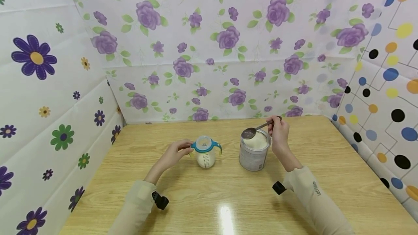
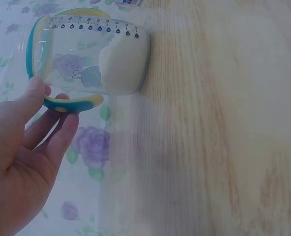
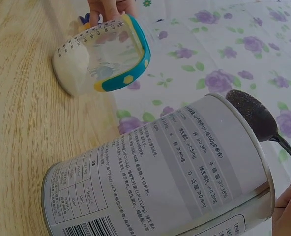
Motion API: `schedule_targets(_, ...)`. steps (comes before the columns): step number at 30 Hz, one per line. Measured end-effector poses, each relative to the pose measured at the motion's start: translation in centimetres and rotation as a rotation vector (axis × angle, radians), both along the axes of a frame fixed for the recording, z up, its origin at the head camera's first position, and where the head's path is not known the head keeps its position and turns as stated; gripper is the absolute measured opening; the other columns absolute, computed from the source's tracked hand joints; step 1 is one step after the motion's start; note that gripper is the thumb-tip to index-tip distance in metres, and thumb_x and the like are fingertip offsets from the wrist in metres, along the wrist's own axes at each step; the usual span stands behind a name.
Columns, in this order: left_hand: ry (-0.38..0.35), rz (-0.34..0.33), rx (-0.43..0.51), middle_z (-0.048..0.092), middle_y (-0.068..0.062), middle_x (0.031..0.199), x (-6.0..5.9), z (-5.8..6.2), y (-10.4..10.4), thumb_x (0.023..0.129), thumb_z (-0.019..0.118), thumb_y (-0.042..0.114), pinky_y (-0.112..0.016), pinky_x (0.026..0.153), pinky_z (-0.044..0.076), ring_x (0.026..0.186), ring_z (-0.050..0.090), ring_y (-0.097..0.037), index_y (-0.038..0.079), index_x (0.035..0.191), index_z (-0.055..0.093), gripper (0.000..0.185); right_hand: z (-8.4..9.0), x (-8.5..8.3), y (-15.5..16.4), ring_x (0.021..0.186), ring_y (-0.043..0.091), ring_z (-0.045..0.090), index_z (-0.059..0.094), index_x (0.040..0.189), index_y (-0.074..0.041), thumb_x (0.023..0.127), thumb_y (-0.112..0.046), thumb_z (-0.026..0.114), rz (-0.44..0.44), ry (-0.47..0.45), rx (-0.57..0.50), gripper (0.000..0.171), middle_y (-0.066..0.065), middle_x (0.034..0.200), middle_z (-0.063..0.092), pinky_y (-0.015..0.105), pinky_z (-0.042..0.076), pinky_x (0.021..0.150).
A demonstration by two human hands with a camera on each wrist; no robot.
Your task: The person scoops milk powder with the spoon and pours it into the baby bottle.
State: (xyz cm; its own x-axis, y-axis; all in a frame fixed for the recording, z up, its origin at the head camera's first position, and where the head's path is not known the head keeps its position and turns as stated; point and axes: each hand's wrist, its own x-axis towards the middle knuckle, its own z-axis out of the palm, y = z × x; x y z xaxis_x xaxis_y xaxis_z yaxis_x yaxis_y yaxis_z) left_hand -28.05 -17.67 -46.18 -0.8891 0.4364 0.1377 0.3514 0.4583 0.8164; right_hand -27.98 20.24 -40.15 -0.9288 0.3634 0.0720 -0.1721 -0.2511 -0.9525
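A clear baby bottle with a blue-green collar and two handles stands on the table, whitish powder filling its lower part. My left hand pinches its left handle between thumb and fingers. To the right stands an open milk powder can, with pale powder visible inside and printed text and a barcode on its side. My right hand grips the handle of a dark spoon, whose bowl is over the can's rim. In the right wrist view only part of that hand shows, at the right edge.
The wooden table meets a flower-patterned cloth at the back. Patterned sheets also hang at the left and right sides. Black wrist cameras sit at both sleeves.
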Motion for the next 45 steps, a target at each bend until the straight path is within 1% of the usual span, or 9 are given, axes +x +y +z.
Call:
schedule_targets(4, -0.009, 0.007, -0.001, 0.068, -0.008, 0.116, 0.0, -0.1, 0.0, 0.098, 0.058, 0.020, -0.037, 0.089, 0.057, 0.110, 0.064, -0.027, 0.017, 0.118, 0.066, 0.022, 0.5, 0.5, -0.1, 0.046, 0.004, 0.040, 0.059, 0.073, -0.009, 0.101, -0.011, 0.039, -0.001, -0.002, -0.007, 0.034, -0.005, 0.053, 0.047, 0.014, 0.033, 0.043)
schedule_targets(10, 0.012, -0.004, 0.000, 0.068, -0.009, 0.116, 0.0, -0.2, -0.1, 0.097, 0.058, 0.021, -0.036, 0.088, 0.057, 0.109, 0.064, -0.027, 0.015, 0.118, 0.066, 0.022, 1.3, 1.4, -0.4, 0.046, 0.004, 0.040, 0.058, 0.072, -0.009, 0.100, -0.010, 0.039, 0.001, 0.003, -0.001, 0.034, -0.005, 0.053, 0.047, 0.015, 0.032, 0.043)
schedule_targets(13, 0.017, -0.009, 0.003, 0.068, -0.010, 0.116, 0.1, -0.2, 0.0, 0.098, 0.058, 0.020, -0.035, 0.088, 0.057, 0.109, 0.064, -0.027, 0.015, 0.118, 0.066, 0.023, 1.3, 1.4, -0.5, 0.045, 0.003, 0.039, 0.058, 0.071, -0.009, 0.100, -0.010, 0.039, -0.006, -0.002, -0.007, 0.034, -0.005, 0.053, 0.046, 0.014, 0.032, 0.042)
schedule_targets(22, 0.000, -0.001, 0.006, 0.068, -0.009, 0.117, 0.2, -0.4, -0.1, 0.098, 0.058, 0.022, -0.035, 0.089, 0.057, 0.110, 0.064, -0.027, 0.016, 0.119, 0.065, 0.024, 1.1, 1.5, -0.4, 0.044, 0.004, 0.038, 0.058, 0.071, -0.008, 0.100, -0.010, 0.038, -0.001, 0.002, -0.004, 0.035, -0.005, 0.052, 0.045, 0.015, 0.032, 0.041)
schedule_targets(27, 0.006, -0.001, 0.008, 0.067, -0.008, 0.117, 0.0, -0.5, -0.1, 0.098, 0.057, 0.021, -0.035, 0.089, 0.056, 0.110, 0.064, -0.026, 0.017, 0.120, 0.065, 0.023, 0.7, 1.2, -0.2, 0.044, 0.004, 0.038, 0.058, 0.070, -0.008, 0.100, -0.010, 0.039, -0.009, -0.009, 0.006, 0.035, -0.005, 0.052, 0.045, 0.016, 0.032, 0.042)
schedule_targets(33, 0.013, -0.013, 0.009, 0.067, -0.009, 0.118, -0.1, -0.5, -0.2, 0.098, 0.057, 0.020, -0.035, 0.089, 0.056, 0.111, 0.063, -0.027, 0.016, 0.120, 0.065, 0.023, -0.8, -0.1, 0.4, 0.045, 0.004, 0.038, 0.058, 0.070, -0.010, 0.101, -0.012, 0.040, -0.023, -0.018, -0.003, 0.035, -0.005, 0.053, 0.045, 0.016, 0.031, 0.041)
schedule_targets(37, 0.008, -0.006, 0.007, 0.067, -0.009, 0.118, 0.0, -0.5, -0.2, 0.098, 0.057, 0.020, -0.036, 0.090, 0.056, 0.111, 0.063, -0.027, 0.017, 0.120, 0.065, 0.023, -1.4, -0.6, 0.6, 0.046, 0.004, 0.038, 0.058, 0.070, -0.011, 0.101, -0.014, 0.041, -0.032, -0.017, 0.002, 0.036, -0.006, 0.052, 0.045, 0.016, 0.031, 0.041)
schedule_targets(41, 0.013, -0.005, 0.011, 0.067, -0.009, 0.118, 0.0, -0.4, -0.2, 0.098, 0.058, 0.020, -0.036, 0.090, 0.056, 0.111, 0.063, -0.027, 0.017, 0.119, 0.065, 0.023, -1.6, -0.8, 0.7, 0.046, 0.003, 0.038, 0.059, 0.070, -0.011, 0.101, -0.015, 0.042, -0.040, -0.016, 0.004, 0.036, -0.006, 0.053, 0.045, 0.015, 0.031, 0.041)
schedule_targets(45, 0.023, -0.007, 0.013, 0.067, -0.009, 0.118, 0.0, -0.3, -0.2, 0.098, 0.058, 0.020, -0.036, 0.089, 0.057, 0.110, 0.064, -0.027, 0.016, 0.119, 0.065, 0.022, -1.5, -0.7, 0.7, 0.046, 0.003, 0.039, 0.058, 0.070, -0.010, 0.101, -0.015, 0.043, -0.037, -0.033, 0.008, 0.035, -0.006, 0.054, 0.046, 0.014, 0.031, 0.041)
